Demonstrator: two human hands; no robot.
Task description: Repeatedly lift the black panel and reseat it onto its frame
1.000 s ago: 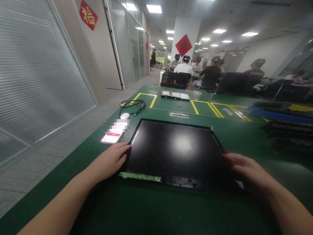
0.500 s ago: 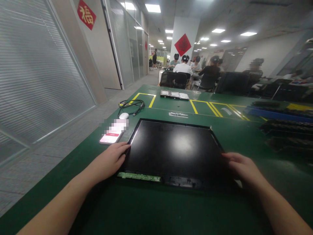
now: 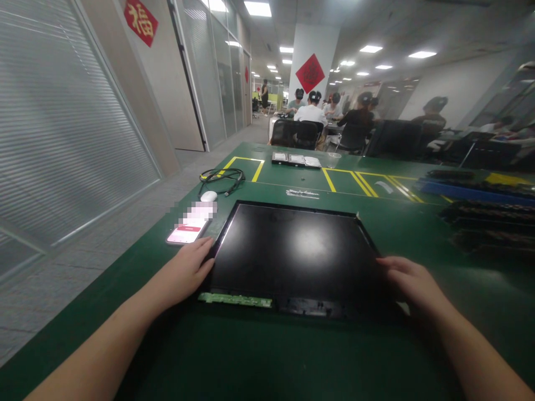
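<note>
A black LCD screen panel (image 3: 271, 250) lies face up in front of me, with a bright reflection on its glass. Along its near edge runs a strip of green circuit board (image 3: 236, 300). My left hand (image 3: 188, 267) is at the panel's left edge, thumb against the frame and fingers beside it, partly hidden. The right edge is held by my right hand (image 3: 407, 278), fingers bent around the frame and their undersides out of sight.
A lit phone (image 3: 186, 233), a white mouse (image 3: 209, 196) and a coiled black cable (image 3: 221, 177) lie to the left on the green table (image 3: 267, 356). Farther back are hard drives (image 3: 296, 160) and a clear cup (image 3: 334, 160). Dark parts (image 3: 489, 220) are stacked right. Several people sit beyond.
My left fingers have shifted slightly outward along the left edge. The whole view has moved a little; the panel stays in about the same place on the table.
</note>
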